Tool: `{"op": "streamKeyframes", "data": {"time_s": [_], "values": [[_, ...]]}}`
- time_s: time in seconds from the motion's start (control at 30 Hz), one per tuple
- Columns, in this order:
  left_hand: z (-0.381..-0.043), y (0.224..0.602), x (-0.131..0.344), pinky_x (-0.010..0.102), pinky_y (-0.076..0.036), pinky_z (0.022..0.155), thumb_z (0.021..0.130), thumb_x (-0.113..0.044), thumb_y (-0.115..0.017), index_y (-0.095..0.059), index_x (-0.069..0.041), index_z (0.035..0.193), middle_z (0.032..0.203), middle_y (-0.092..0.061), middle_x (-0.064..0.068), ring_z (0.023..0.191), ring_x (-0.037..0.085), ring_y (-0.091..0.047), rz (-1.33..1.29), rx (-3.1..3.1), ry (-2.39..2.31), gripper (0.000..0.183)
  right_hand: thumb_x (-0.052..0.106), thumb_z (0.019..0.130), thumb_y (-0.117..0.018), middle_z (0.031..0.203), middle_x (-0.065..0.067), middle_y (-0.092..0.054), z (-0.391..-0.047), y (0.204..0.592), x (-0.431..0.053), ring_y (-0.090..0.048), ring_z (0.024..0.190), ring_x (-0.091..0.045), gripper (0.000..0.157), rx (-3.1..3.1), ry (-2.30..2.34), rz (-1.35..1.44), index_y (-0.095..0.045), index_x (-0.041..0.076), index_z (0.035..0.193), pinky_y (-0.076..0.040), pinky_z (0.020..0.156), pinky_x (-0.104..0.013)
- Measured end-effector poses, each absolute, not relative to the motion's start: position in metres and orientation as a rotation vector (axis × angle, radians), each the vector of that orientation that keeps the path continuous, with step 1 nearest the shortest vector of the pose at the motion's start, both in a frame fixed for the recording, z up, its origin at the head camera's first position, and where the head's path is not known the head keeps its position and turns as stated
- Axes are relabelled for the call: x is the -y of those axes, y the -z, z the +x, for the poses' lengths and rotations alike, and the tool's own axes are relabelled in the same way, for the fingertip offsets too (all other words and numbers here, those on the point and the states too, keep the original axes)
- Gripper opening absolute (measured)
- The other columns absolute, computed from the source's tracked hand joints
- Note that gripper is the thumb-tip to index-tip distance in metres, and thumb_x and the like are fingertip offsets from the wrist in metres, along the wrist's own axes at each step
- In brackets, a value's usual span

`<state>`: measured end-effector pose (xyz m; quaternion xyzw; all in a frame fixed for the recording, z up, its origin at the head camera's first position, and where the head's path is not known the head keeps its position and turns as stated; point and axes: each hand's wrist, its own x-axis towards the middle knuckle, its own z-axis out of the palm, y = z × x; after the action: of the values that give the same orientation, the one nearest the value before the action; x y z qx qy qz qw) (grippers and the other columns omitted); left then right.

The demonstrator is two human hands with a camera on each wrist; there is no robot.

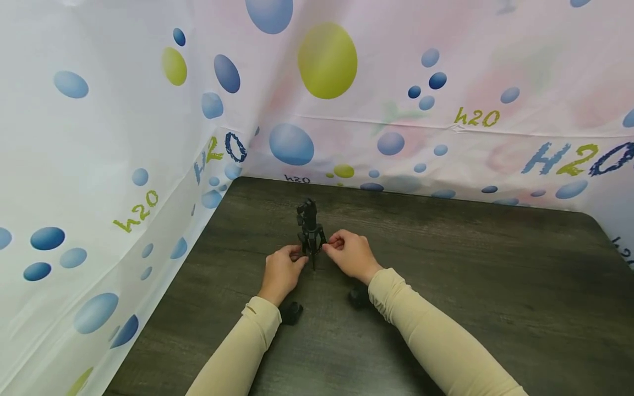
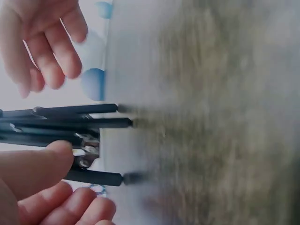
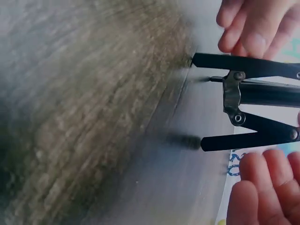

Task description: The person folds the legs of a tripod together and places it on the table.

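A small black tripod (image 1: 309, 220) stands upright on the dark wooden table, its legs spread a little below a bulky head. From its left side, my left hand (image 1: 282, 273) holds one leg; in the left wrist view the thumb (image 2: 49, 161) lies over the leg near a metal brace, the fingers beneath. To the right is my right hand (image 1: 353, 254), close to another leg. Its fingers (image 3: 267, 183) are loosely bent and appear apart from the leg (image 3: 248, 140) in the right wrist view. The tripod's upper part is outside both wrist views.
The table (image 1: 470, 286) has a dark wood grain. A white sheet (image 1: 396, 33) with blue and green dots and H2O lettering rises behind it and along its left side. A small black object shows beside each wrist, at the left (image 1: 291, 313) and the right (image 1: 356, 297).
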<state>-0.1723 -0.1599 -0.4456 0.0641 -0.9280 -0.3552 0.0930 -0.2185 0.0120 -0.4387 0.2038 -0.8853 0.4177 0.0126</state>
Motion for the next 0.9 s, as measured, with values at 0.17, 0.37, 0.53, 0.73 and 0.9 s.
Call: {"op": "streamKeyframes", "data": {"time_s": [0.17,0.37,0.53,0.73,0.9], "values": [[-0.163,0.443,0.154,0.031,-0.051,0.067,0.078,-0.021,-0.071,-0.066,-0.005,0.102,0.091,-0.067,0.006,0.082,0.015,-0.063,0.074,2.764,1.067,0.029,0.021,0.086,-0.060,0.101,-0.003,-0.062,-0.219,0.436,-0.012,-0.061,0.081,-0.010,0.030,2.773,-1.324,0.608,-0.060,0.006,0.112,-0.049,0.070,-0.030],[-0.162,0.448,0.148,0.027,-0.051,0.063,0.079,-0.020,-0.070,-0.068,-0.006,0.094,0.082,-0.068,0.002,0.074,0.011,-0.064,0.014,2.712,1.086,0.021,0.020,0.088,-0.057,0.110,-0.002,-0.060,-0.219,0.438,-0.011,-0.060,0.088,-0.011,0.033,2.834,-1.256,0.660,-0.056,0.011,0.120,-0.048,0.076,-0.032],[-0.165,0.451,0.146,0.025,-0.051,0.062,0.080,-0.021,-0.069,-0.069,-0.007,0.091,0.081,-0.067,0.001,0.072,0.009,-0.063,0.022,2.695,1.070,0.017,0.019,0.088,-0.056,0.102,0.000,-0.062,-0.219,0.439,-0.011,-0.058,0.088,-0.012,0.031,2.853,-1.204,0.669,-0.057,0.012,0.119,-0.046,0.076,-0.033],[-0.165,0.450,0.146,0.026,-0.050,0.060,0.081,-0.019,-0.068,-0.070,-0.007,0.088,0.079,-0.067,0.001,0.070,0.010,-0.063,0.032,2.678,1.013,0.014,0.018,0.088,-0.057,0.098,0.001,-0.062,-0.219,0.439,-0.012,-0.058,0.087,-0.013,0.025,2.848,-1.191,0.669,-0.060,0.012,0.112,-0.047,0.075,-0.033],[-0.165,0.451,0.148,0.028,-0.050,0.061,0.082,-0.019,-0.067,-0.070,-0.007,0.088,0.080,-0.067,0.001,0.071,0.011,-0.063,0.046,2.671,0.991,0.014,0.018,0.088,-0.057,0.095,0.002,-0.064,-0.218,0.438,-0.011,-0.060,0.085,-0.012,0.021,2.848,-1.180,0.653,-0.062,0.012,0.108,-0.048,0.073,-0.032]]}}
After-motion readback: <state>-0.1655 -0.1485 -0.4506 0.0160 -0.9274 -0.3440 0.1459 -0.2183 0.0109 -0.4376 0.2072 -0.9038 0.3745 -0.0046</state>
